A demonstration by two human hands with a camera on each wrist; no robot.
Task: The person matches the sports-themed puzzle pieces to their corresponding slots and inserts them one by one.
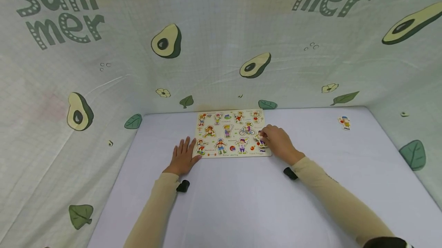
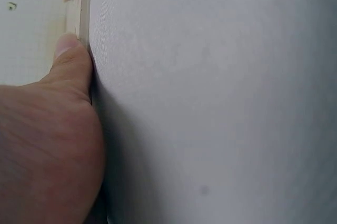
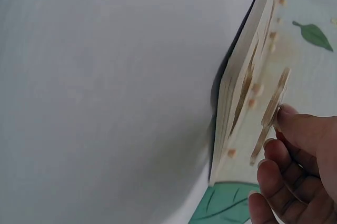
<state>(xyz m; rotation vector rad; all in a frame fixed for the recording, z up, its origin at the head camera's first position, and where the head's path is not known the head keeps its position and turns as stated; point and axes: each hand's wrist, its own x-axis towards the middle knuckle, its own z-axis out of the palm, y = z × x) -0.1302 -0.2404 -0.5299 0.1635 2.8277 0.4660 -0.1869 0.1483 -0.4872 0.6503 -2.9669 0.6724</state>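
Note:
A wooden puzzle board (image 1: 216, 126) with pictures of children at sports lies near the back of the table. My left hand (image 1: 182, 158) rests flat with spread fingers at the board's left edge, its thumb (image 2: 72, 58) touching the front left corner. Over the board's right end, my right hand (image 1: 279, 143) pinches a thin wooden puzzle piece (image 3: 274, 109) between thumb and fingers. That piece is seen edge-on and tilted in the right wrist view, just above the board; its picture is partly covered by my fingers in the head view.
Another puzzle piece (image 1: 344, 123), a small figure, lies at the table's far right. A cloth (image 1: 214, 40) printed with avocados and leaves hangs behind the white table (image 1: 221, 198). Small pegs stick up from the pieces in the board.

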